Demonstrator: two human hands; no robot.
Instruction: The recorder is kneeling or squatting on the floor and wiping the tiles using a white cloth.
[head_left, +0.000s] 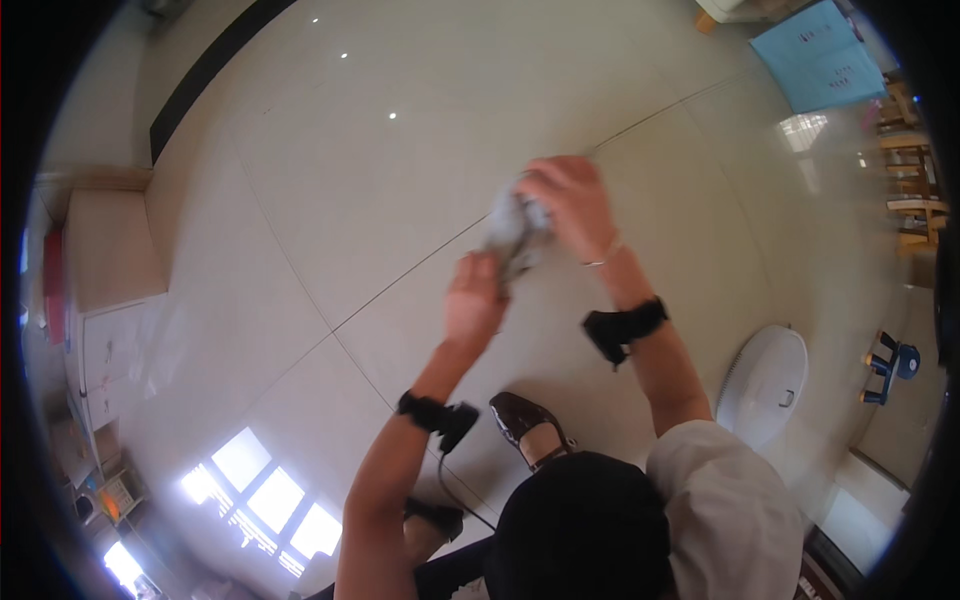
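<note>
A crumpled, light grey and white cloth-like item (514, 225), blurred by motion, is held between both hands above the tiled floor. My left hand (476, 300) grips its lower left end. At its upper right, my right hand (571, 202) has its fingers curled over it. The blur hides exactly what the item is. Each wrist wears a black strap with a small device, and a thin bracelet circles the right wrist.
Glossy tiles (360, 187) surround my dark shoes (525, 420). A white oval lidded object (765, 386) stands at the right, near a small blue stool-like item (891, 367). Cartons (112, 247) stand at the left; a light blue bag (821, 56) lies upper right, by wooden chairs (915, 202).
</note>
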